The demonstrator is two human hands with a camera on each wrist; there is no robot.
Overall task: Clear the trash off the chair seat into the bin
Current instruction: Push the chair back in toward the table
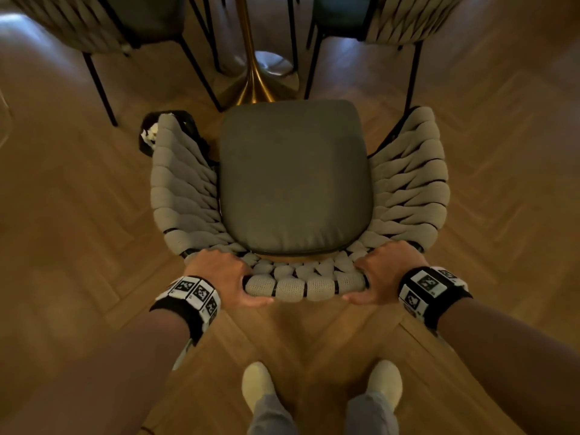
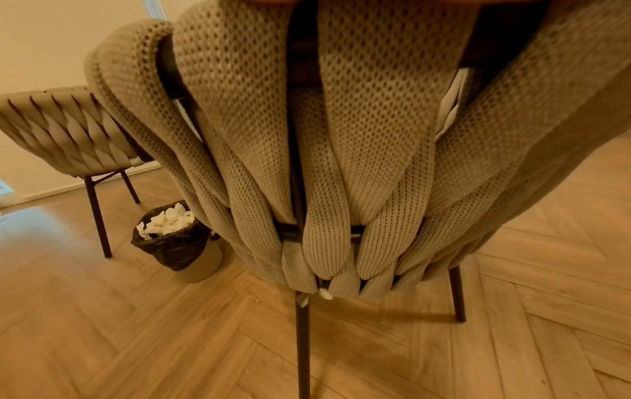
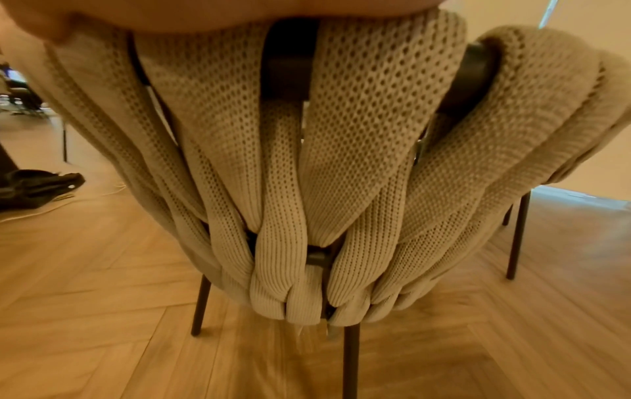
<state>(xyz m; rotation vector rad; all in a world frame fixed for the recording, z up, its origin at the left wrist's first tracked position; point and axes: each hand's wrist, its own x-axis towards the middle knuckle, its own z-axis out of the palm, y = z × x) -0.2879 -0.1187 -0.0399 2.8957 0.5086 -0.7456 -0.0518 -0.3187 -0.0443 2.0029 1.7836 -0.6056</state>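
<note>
I find no words, brand names or numbers that I can read anywhere in these views. The only markings are the black-and-white square code patterns on the band on my left wrist [image 1: 195, 293] and the band on my right wrist [image 1: 427, 285], and they are patterns, not letters or digits.
</note>
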